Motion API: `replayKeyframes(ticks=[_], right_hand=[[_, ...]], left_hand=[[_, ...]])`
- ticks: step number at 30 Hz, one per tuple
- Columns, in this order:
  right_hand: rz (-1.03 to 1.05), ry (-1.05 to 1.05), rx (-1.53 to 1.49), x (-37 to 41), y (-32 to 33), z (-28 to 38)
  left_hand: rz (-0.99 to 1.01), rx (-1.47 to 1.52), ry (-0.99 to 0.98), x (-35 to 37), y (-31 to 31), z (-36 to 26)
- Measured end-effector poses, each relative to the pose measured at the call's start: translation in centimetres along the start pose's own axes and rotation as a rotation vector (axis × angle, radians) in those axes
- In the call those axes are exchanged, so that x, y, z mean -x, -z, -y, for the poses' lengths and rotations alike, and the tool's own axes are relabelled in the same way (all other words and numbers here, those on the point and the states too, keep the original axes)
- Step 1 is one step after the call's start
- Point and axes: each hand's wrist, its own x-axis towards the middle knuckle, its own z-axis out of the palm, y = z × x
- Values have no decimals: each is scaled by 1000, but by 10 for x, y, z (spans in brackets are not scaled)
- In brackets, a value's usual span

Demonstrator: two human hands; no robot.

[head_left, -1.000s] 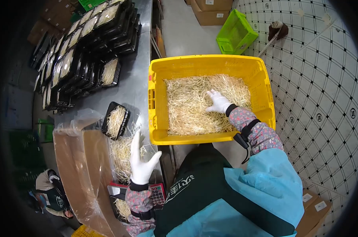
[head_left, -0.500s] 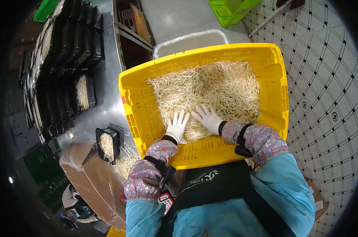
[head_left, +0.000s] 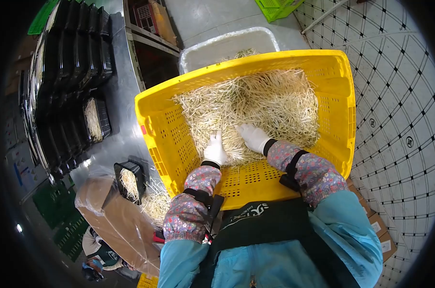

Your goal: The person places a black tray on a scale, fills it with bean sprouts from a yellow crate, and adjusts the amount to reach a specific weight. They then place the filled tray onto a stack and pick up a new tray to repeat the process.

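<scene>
Sprouts (head_left: 277,108) point every way (crate (head_left: 248,188) longest crosswise).

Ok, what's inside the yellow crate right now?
The yellow crate holds pale bean sprouts, with the left hand and right hand touching them. The sprouts cover its floor; anything buried beneath cannot be seen.

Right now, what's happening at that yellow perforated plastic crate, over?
Left white-gloved hand, right white-gloved hand: both partly buried in pale, thin sprouts. Sprouts spread inside yellow perforated plastic crate. Nothing visible blocks either hand.
</scene>
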Motion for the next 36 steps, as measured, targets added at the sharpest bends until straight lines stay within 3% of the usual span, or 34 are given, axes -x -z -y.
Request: replayKeyframes(ticks=[1, 4, 7, 11, 14, 15, 17, 20, 21, 25, 28, 32, 36], right_hand=[[47, -32, -84, -2, 9, -3], [-64, 0, -186, -5, 19, -32], [-50, -188, -506, -4, 67, -52], [-111, -52, -601, -14, 102, -16], [179, 22, -290, -34, 58, 3], [173, 38, -214, -35, 47, 2], [167, 74, -66, -33, 33, 2], [75, 32, -102, -28, 42, 24], [166, -4, -151, -28, 47, 36], [30, 57, 325, -12, 9, 82], [18, 123, 483, -18, -16, 83], [44, 46, 117, -41, 2, 62], [-52, 135, -16, -44, 17, 45]], left_hand=[[-57, -34, 4, 0, -1, 1], [110, -64, 20, 10, 24, 1], [119, -174, -100, 35, 45, 4], [57, -210, -311, 43, 35, 0], [-180, -282, -376, 50, 40, -15], [-143, -269, -306, 56, 49, -15], [-175, -32, -248, 63, 46, 10], [-274, 410, -166, 91, 65, 27], [-346, 472, -166, 102, 72, 24], [-488, 966, -110, 155, 87, 5], [-577, 1019, -82, 197, 94, -3], [-729, 925, -66, 255, 77, 14], [-876, 1092, 63, 310, 44, 30]])
